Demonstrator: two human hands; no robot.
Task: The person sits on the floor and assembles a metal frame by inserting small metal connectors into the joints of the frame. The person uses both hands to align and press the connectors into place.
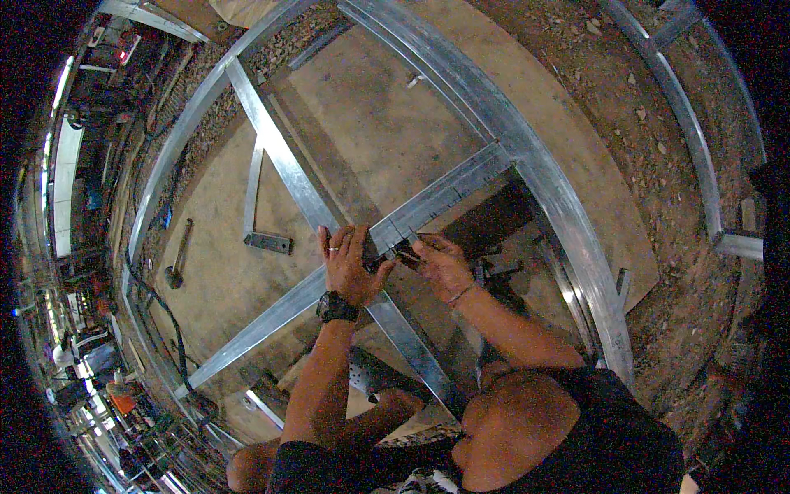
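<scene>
A frame of silvery metal bars lies below me, with a diagonal bar [284, 160] and a cross bar [444, 196] meeting near its middle. At that crossing my left hand [352, 267], wearing a dark watch [336, 307], is laid over the metal. Between its thumb and fingers is a small dark object [374, 253] that I cannot make out. Just to the right, beside the cross bar's edge, my right hand [444, 267] is closed, its fingertips pinching something small and dark. Thin dark lines run across the cross bar near both hands.
A hammer-like tool [174, 267] lies on the brown board at left. Nearer the diagonal bar is an angled metal tool [269, 241]. A cable [169, 321] runs along the left frame side. More metal bars [687, 115] lie on dirt at far right; clutter fills the left edge.
</scene>
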